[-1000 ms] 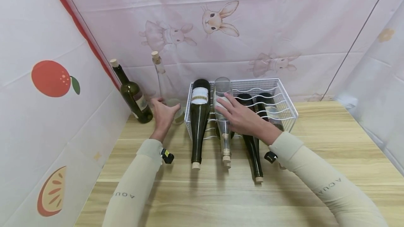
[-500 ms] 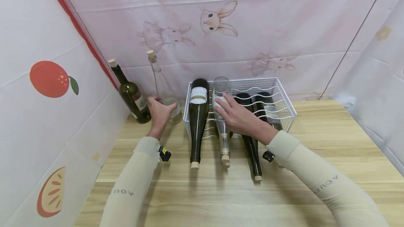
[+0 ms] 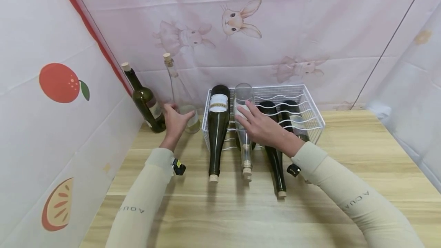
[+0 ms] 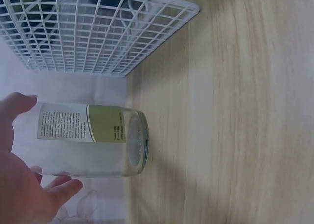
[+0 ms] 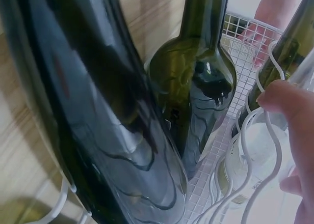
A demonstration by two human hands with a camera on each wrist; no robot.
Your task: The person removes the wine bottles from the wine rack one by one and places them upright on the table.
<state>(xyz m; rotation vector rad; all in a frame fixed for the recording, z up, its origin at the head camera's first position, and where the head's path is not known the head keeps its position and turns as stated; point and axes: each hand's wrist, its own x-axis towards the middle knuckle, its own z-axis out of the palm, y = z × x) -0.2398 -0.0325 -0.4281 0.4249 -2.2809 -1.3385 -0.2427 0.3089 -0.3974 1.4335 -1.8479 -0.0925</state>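
On the near tabletop: wood-grain surface (image 3: 206, 221), crossed by pale sleeves (image 3: 138, 202); a small black wrist camera (image 3: 179, 167) is worn at each cuff.
Corked necks: aimed toward the viewer, past the rack front; a second cork is seen just under the racked clear bottle's, its own bottle mostly hidden.
Racked clear bottle (image 3: 244, 141): laid in the white wire rack (image 3: 314, 106), base to the back, directly under the right fingertips.
Right hand (image 3: 265, 127): laid over that bottle; fingers spread, fairly straight, touching around the label; no tight pinch is seen.
Dark racked bottles: white-labelled green one (image 3: 218, 137) at the left end; dark one (image 3: 275, 163) partly covered by the right hand; pale-labelled one (image 3: 295, 121) at the right end.
Left hand (image 3: 176, 123): held low at the standing clear bottle (image 4: 91, 140); thumb and fingers parted to either side of its body, bottle between them, above the base. Whether glass is pinched cannot be told.
Upright green wine bottle (image 3: 148, 100): corked, just beside the left fingers.
Risk, standing pair: clear bottle could be tipped if pushed by one side only; green one could be knocked by the knuckles.
Risk, rack: clear bottle could be rolled or slid by uneven fingertip pressure, and neighbouring glass struck.
Rabbit-print backdrop (image 3: 293, 22): hung behind everything.
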